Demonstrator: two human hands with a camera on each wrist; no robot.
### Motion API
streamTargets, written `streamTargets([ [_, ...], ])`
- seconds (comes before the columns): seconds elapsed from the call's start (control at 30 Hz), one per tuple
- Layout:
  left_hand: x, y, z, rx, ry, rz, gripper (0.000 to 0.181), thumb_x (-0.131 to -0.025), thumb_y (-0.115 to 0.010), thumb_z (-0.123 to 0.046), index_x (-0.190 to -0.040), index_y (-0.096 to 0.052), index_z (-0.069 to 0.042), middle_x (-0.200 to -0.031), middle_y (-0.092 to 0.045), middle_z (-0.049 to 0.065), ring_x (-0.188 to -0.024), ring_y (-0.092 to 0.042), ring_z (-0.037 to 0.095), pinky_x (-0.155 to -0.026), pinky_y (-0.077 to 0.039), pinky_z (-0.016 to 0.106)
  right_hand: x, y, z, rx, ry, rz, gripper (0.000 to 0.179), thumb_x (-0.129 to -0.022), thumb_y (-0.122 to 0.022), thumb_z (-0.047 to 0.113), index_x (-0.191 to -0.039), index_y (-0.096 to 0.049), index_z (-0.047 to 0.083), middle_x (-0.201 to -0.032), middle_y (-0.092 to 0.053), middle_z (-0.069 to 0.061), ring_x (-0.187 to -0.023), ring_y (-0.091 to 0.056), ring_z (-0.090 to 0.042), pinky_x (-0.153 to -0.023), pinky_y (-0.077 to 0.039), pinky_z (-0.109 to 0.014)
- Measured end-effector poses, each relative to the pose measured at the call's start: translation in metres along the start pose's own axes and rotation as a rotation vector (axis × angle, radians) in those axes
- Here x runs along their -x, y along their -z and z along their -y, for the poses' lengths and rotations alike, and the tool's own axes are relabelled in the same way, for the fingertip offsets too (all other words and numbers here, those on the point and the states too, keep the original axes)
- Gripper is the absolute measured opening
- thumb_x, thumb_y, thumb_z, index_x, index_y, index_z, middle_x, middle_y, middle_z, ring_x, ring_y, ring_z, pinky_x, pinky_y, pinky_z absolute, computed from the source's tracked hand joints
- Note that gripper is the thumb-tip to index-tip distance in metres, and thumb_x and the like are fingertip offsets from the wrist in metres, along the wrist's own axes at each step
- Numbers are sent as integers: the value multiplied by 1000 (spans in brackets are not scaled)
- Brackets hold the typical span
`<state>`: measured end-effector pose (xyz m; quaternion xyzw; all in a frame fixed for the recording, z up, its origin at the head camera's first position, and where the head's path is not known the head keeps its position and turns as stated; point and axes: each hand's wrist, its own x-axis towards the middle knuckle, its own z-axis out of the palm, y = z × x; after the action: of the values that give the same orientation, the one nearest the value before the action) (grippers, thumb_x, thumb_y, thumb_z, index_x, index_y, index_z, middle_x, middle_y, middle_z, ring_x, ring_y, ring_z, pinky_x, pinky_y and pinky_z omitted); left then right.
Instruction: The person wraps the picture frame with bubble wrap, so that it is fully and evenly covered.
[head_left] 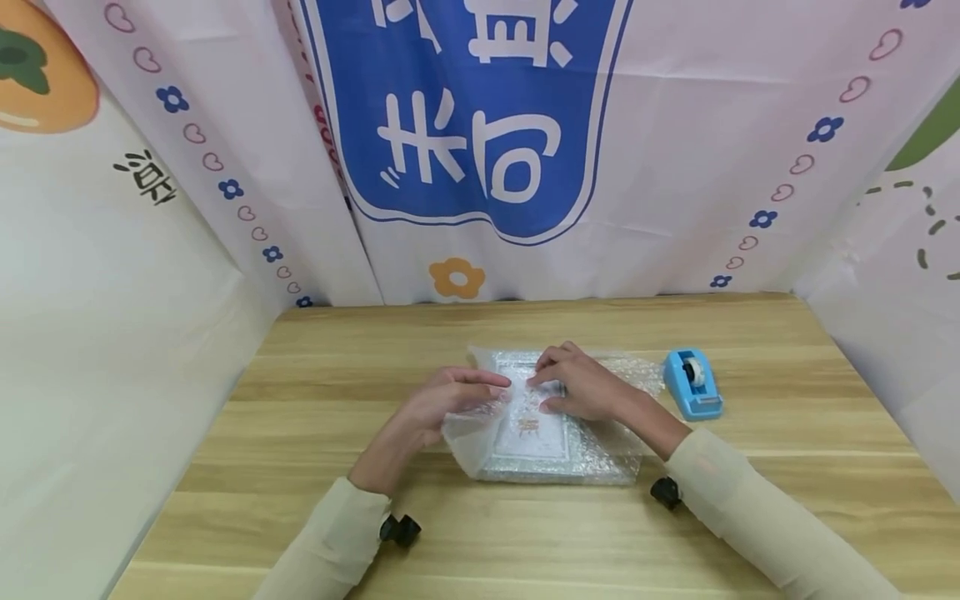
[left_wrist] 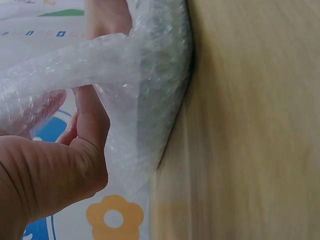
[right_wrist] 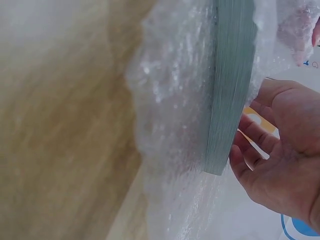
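In the head view we count two hands over one picture frame [head_left: 551,435], which lies flat near the middle of the wooden table [head_left: 300,408] on one sheet of bubble wrap [head_left: 472,437]. The left hand [head_left: 450,402] is at the frame's left side, pinching a raised flap of the wrap. The right hand [head_left: 581,385] reaches in from the right with fingers spread, its tips on the frame's face, clenched on nothing. We see one small orange-red marking [head_left: 528,427] on the near part of that face. Just beyond the wrap's right edge stands one blue tape dispenser [head_left: 684,392] with one tape roll [head_left: 696,372]. Two beige sleeves [head_left: 330,533] come in from the near side. On the far side hangs one white curtain [head_left: 660,150] with one blue panel [head_left: 465,192] and one orange flower [head_left: 457,277] below it.

In the left wrist view we find the left thumb against the flap, with the wrap between it and the fingers, blurry through the plastic.

In the right wrist view we see the frame's grey-green side with wrap spread along it; the right hand's fingers rest loosely at that edge, gripping nothing that we can make out.
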<state>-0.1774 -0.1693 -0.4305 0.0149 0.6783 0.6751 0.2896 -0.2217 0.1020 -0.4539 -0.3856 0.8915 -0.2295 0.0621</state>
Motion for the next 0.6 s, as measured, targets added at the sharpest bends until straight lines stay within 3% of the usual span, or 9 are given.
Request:
streamTargets([
  [0.13, -5, -4, 4, 7, 11, 11, 44, -102, -62, -10, -144, -63, 3, -133, -74, 14, -104, -71, 15, -81, -62, 26, -1, 1, 2, 16, 3, 2, 36, -96, -83, 20, -131, -78, 11, -135, -67, -12, -124, -55, -32, -101, -54, -49],
  [0.27, -8, -9, 6, -9, 28, -2, 42, -106, -61, -18, -142, -64, 3, -135, -75, 15, -102, -73, 13, -78, -61, 23, -2, 1, 2, 23, 4, 3, 36, -96, -83, 20, -130, -78, 11, -135, -67, -12, -124, -55, -31, -101, -54, -48],
  [0.4, -11, -12, 7, 15, 65, -12, 63, -113, -45, -49, -144, -62, 3, -118, -79, 8, -91, -73, 10, -70, -58, 21, -2, 0, 2, 19, 3, -3, 36, -95, -84, 20, -129, -79, 12, -135, -68, -12, -123, -55, -31, -100, -55, -48],
  [0.47, -11, -13, 8, 35, 76, -19, 71, -114, -37, -56, -143, -61, 4, -108, -76, 3, -88, -71, 10, -69, -57, 21, -1, 0, 2, 17, 2, -5, 35, -95, -84, 20, -129, -79, 12, -135, -68, -12, -123, -55, -30, -100, -54, -48],
  [0.53, -11, -14, 9, 29, 75, -14, 63, -114, -38, -46, -142, -61, 5, -107, -73, 1, -90, -69, 10, -71, -57, 21, -1, -1, 1, 13, 0, -5, 35, -95, -84, 20, -129, -79, 11, -135, -68, -11, -122, -55, -30, -100, -54, -47],
  [0.6, -10, -14, 11, -85, 37, -5, 48, -112, -44, -31, -138, -65, 4, -112, -73, 2, -95, -67, 10, -76, -56, 21, -1, -2, 0, 14, -1, -6, 36, -95, -84, 20, -129, -79, 11, -135, -68, -11, -122, -55, -29, -100, -54, -48],
])
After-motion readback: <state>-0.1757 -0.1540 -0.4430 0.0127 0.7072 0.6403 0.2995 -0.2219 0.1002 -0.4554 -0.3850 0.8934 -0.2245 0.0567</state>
